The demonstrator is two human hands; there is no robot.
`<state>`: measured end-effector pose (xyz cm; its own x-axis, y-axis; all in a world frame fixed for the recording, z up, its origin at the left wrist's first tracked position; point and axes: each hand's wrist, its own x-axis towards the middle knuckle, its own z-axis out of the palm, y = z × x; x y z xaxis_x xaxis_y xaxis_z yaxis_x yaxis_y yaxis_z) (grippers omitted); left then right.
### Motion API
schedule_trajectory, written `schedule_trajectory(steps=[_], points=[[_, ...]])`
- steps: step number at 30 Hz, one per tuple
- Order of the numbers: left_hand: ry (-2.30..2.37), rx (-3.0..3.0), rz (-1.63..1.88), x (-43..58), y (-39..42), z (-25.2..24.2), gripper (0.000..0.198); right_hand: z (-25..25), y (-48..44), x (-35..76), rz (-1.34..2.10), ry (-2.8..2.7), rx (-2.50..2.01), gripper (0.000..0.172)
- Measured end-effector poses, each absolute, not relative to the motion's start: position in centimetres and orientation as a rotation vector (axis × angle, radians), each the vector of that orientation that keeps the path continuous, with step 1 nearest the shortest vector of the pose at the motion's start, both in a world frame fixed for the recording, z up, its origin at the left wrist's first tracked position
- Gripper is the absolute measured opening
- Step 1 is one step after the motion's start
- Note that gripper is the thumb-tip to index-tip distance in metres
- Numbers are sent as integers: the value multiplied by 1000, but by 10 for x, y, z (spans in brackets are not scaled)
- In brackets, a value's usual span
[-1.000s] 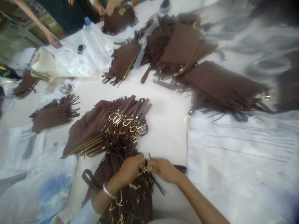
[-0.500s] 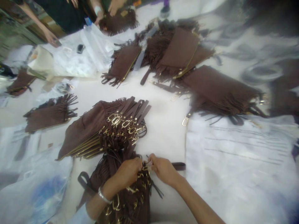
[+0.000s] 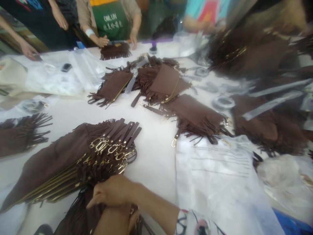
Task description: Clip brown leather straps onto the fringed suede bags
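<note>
The white desk (image 3: 156,140) spreads across most of my view. The biggest thing on it is the brown stack (image 3: 58,160) at left, several pouches deep, its gold zips (image 3: 55,187) showing along the lower edge. White plastic (image 3: 215,192) lies right of centre, running down to the bottom of the frame. Above it, mid-frame, more brown pouches (image 3: 190,112) overlap.

At lower left of centre, cut off by the bottom edge, I have the lower pile (image 3: 78,215), right up against the stack, with both hands over it. At the top, left of centre, a person (image 3: 110,19) in a green apron (image 3: 112,31) has their own hands at a small fringed pouch (image 3: 116,51).

The right hand (image 3: 111,192) crosses over the left hand (image 3: 113,218), its fingers curled; I can't tell whether it grips anything. The left is partly covered, so its hold is unclear to me too. Smallest are the gold clasps (image 3: 99,143), clustered on the stack's inner end.
</note>
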<state>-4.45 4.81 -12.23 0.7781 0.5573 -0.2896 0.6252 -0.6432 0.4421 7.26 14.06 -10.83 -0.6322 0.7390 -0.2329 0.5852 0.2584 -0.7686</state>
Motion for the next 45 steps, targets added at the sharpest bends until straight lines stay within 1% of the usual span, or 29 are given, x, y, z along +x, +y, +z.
schedule_trajectory(steps=[1,2,3,5,7,9,11,14,16,18,20,23,25,28,30,33,35,37,39,40,42,45], points=[[955,2447,-216,-46,49,-119,28,-107,141,90,1246,-2287,-1353,22],[1009,2453,-269,-47,51,-114,30,-106,140,113,1047,-2239,-1616,16],[1043,2453,-322,-48,53,-108,32,-106,139,141,928,-2196,-1812,17],[1069,2420,-399,-48,57,-96,35,-110,133,200,769,-2126,-2099,26],[1095,2370,-434,-45,63,-88,40,-118,124,251,608,-2076,-2347,32],[1131,2335,-469,-43,70,-85,45,-126,113,283,517,-2131,-2417,32],[1153,2298,-534,-41,77,-86,48,-132,104,299,500,-2249,-2372,28],[1149,2230,-669,-40,85,-90,43,-135,102,302,552,-2423,-2211,19],[1119,2205,-722,-38,90,-92,32,-133,105,294,594,-2489,-2095,16],[1060,2200,-737,-35,93,-92,17,-129,106,278,647,-2511,-1972,17],[996,2196,-745,-33,95,-91,9,-124,100,254,741,-2504,-1826,16],[934,2192,-759,-33,96,-88,7,-120,77,211,959,-2419,-1643,13],[910,2183,-748,-37,96,-84,10,-122,56,185,1113,-2280,-1632,16],[853,2157,-669,-46,97,-79,18,-132,28,154,1306,-1999,-1735,21],[830,2147,-641,-51,97,-77,23,-142,13,138,1409,-1831,-1790,20],[906,2177,-727,-52,99,-79,36,-153,-1,119,1534,-1634,-1823,19],[965,2199,-797,-49,99,-82,40,-156,-6,112,1586,-1523,-1845,21],[961,2201,-817,-46,99,-86,30,-157,-8,109,1618,-1428,-1856,21],[918,2189,-798,-44,99,-88,13,-158,-8,108,1642,-1351,-1844,18],[903,2183,-793,-43,99,-89,12,-158,-8,108,1656,-1318,-1827,16],[887,2168,-802,-42,100,-92,19,-159,-8,108,1690,-1258,-1779,11],[859,2133,-828,-42,101,-94,20,-160,-13,107,1736,-1192,-1682,4]])
